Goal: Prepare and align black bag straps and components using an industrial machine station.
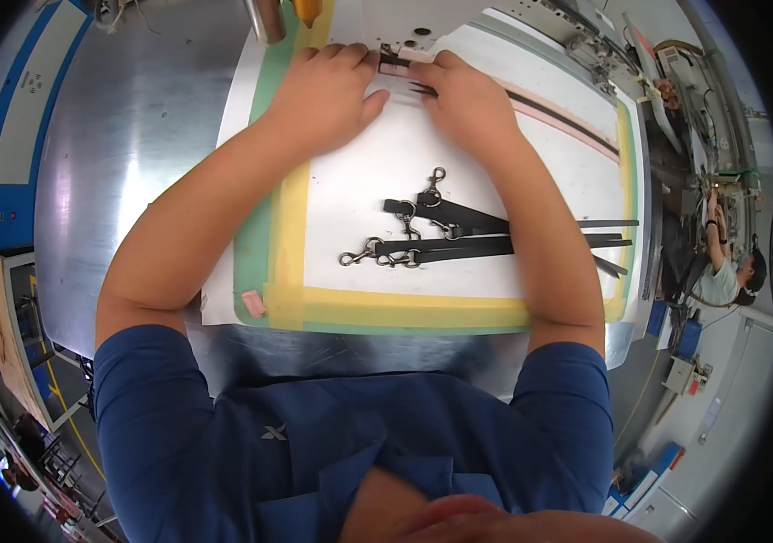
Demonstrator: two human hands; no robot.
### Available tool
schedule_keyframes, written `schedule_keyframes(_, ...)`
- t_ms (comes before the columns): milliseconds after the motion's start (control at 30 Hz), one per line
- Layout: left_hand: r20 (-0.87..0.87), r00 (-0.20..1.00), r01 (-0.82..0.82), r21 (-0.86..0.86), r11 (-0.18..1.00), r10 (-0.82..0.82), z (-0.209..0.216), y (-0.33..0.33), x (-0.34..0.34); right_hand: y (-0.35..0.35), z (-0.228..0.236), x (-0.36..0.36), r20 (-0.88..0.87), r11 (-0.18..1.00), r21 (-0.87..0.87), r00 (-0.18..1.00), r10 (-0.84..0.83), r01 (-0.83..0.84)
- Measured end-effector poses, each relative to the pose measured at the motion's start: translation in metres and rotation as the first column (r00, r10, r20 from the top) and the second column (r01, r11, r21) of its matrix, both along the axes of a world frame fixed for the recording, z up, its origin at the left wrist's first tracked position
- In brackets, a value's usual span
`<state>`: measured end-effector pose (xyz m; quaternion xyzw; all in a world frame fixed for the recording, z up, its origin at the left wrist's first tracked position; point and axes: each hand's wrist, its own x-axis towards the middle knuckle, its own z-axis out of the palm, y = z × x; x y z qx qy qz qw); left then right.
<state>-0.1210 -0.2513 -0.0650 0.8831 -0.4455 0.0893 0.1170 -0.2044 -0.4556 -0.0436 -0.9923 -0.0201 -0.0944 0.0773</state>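
Observation:
At the far side of the white board, my left hand lies palm down, its thumb held apart from the fingers. Its fingertips reach the left end of a short black strap piece in a pinkish holder under the machine. Close by on the right, my right hand is closed round a dark two-pointed tool, perhaps tweezers or snips; most of it is hidden. The right fingertips are at the holder's right end. Several black straps with metal snap hooks lie nearer me, partly behind my right forearm.
A pink guide strip with a black line runs off to the right. Yellow and green tape borders the board. A machine body and a metal post stand at the far edge. Another person works at the far right.

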Motion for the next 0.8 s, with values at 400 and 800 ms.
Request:
schedule_keyframes(400,0.131,0.991,0.041,-0.03,0.999,-0.037,-0.007,0.0,-0.003,0.0,-0.001,-0.002,-0.009,1.0,0.018,1.0,-0.006,0.006)
schedule_keyframes(800,0.164,0.985,0.059,-0.031,0.998,-0.053,-0.01,0.001,0.0,-0.037,0.012,-0.024,-0.095,0.995,-0.073,0.993,-0.075,0.068)
